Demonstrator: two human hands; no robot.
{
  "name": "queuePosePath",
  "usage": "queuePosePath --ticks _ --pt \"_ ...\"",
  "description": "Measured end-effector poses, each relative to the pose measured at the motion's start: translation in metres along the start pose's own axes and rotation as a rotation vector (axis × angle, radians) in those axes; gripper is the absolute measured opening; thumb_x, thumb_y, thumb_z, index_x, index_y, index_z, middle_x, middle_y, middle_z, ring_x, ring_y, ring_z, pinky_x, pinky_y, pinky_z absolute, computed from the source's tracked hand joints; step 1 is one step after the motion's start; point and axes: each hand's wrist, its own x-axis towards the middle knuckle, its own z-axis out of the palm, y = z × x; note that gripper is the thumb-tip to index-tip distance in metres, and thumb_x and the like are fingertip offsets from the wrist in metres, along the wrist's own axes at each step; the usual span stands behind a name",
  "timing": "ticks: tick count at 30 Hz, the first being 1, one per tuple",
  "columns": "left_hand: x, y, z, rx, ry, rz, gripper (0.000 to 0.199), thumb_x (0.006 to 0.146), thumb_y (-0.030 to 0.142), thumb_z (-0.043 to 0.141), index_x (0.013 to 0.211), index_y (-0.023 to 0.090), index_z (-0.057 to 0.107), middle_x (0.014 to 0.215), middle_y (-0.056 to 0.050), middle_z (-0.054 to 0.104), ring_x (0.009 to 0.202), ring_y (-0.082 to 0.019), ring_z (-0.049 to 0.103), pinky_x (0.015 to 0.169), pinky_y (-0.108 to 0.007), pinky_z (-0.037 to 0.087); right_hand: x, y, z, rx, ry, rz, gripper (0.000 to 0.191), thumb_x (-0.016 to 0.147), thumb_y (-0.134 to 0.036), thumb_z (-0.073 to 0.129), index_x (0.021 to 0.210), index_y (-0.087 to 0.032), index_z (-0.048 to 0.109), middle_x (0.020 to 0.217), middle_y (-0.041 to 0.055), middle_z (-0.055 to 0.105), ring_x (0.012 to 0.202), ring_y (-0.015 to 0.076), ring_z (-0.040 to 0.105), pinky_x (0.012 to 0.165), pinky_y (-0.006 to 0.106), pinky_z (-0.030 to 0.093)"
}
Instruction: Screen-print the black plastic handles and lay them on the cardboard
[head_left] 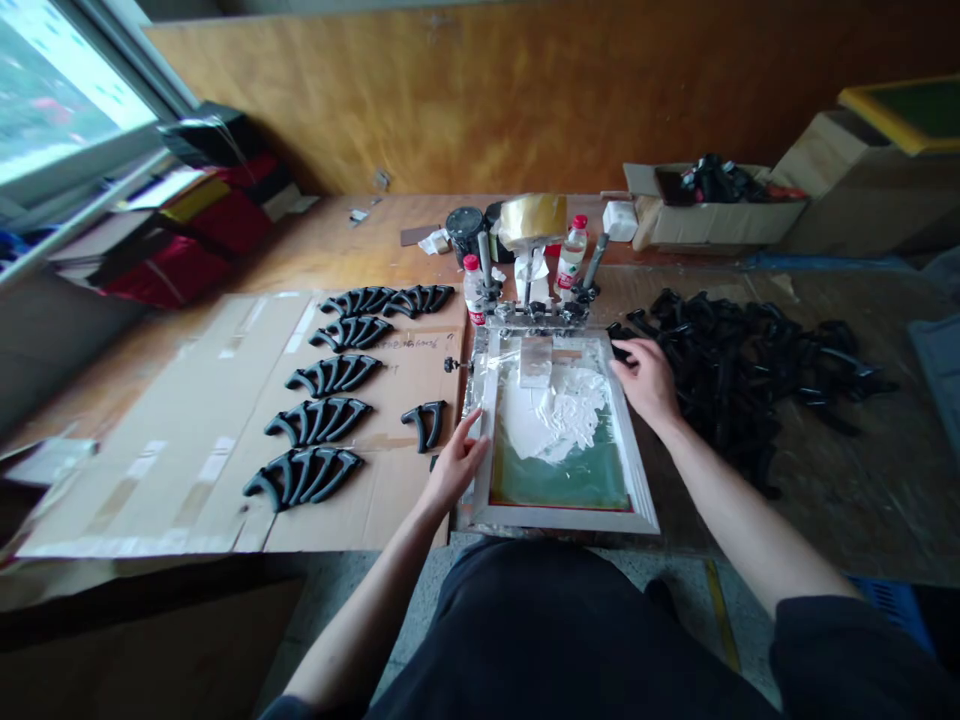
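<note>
L hand (pixel 456 465) flat, not gripping, against left edge of silkscreen frame (pixel 637 470). R hand (pixel 645 380) at frame's upper right, just beside pile of black molded parts (pixel 742 380); can't tell if pinching one. White ink (pixel 555 420) on mesh, frame on wood bench (pixel 337 240).

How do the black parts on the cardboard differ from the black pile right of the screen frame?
The black parts on the cardboard lie in neat, fanned rows, but the black pile is a loose tangle. The rows rest on cardboard, the pile on the bench top. Both look like the same curved black pieces.
</note>
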Motion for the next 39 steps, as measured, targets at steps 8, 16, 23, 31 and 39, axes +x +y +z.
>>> queuePosePath --ticks 8,16,23,31,39 --pt "0.021 -0.036 0.014 0.213 0.052 -0.022 0.058 0.087 0.048 0.048 0.139 0.025 0.045 0.067 0.003 0.053 0.058 -0.012 0.048 0.056 -0.022 0.035 0.021 -0.106 0.028 0.026 -0.47 -0.29 0.018 0.081 -0.024 0.067 0.097 -0.018 0.063 0.095 0.007 0.067 0.092 0.0225 0.06 0.079 0.032 0.046" --pt "0.02 -0.036 0.011 0.216 0.041 -0.031 0.059 0.087 0.051 0.048 0.14 0.024 0.045 0.072 0.002 0.055 0.066 -0.015 0.053 0.06 -0.024 0.038 -0.042 -0.086 -0.005 0.12 -0.6 -0.798 0.021 0.081 -0.004 0.049 0.086 -0.017 0.065 0.085 0.0063 0.066 0.084 0.0195 0.057 0.072 0.029 0.04" --pt "0.018 -0.03 0.011 0.196 0.045 -0.038 0.06 0.086 0.052 0.05 0.139 0.023 0.047 0.074 0.001 0.058 0.065 -0.014 0.053 0.059 -0.024 0.039 -0.035 -0.083 0.004 0.164 -0.483 -0.632 0.016 0.082 -0.01 0.053 0.083 -0.02 0.066 0.081 0.0039 0.066 0.083 0.0202 0.056 0.071 0.029 0.039" --pt "0.017 -0.025 0.009 0.187 0.04 -0.034 0.062 0.086 0.053 0.05 0.138 0.021 0.047 0.068 0.003 0.054 0.059 -0.012 0.048 0.056 -0.023 0.036 -0.049 -0.087 0.001 0.216 -0.488 -0.656 0.009 0.085 -0.02 0.06 0.091 -0.02 0.067 0.083 0.0046 0.068 0.082 0.0198 0.059 0.074 0.03 0.041" --pt "-0.003 0.042 -0.013 -0.154 0.002 -0.019 0.063 0.084 0.064 0.048 0.131 0.022 0.053 0.062 0.004 0.05 0.048 -0.009 0.041 0.045 -0.02 0.03 0.069 -0.058 -0.009 0.245 -0.236 -0.132 0.044 0.087 -0.033 0.064 0.129 -0.027 0.057 0.094 0.001 0.072 0.076 0.0162 0.064 0.072 0.028 0.047"
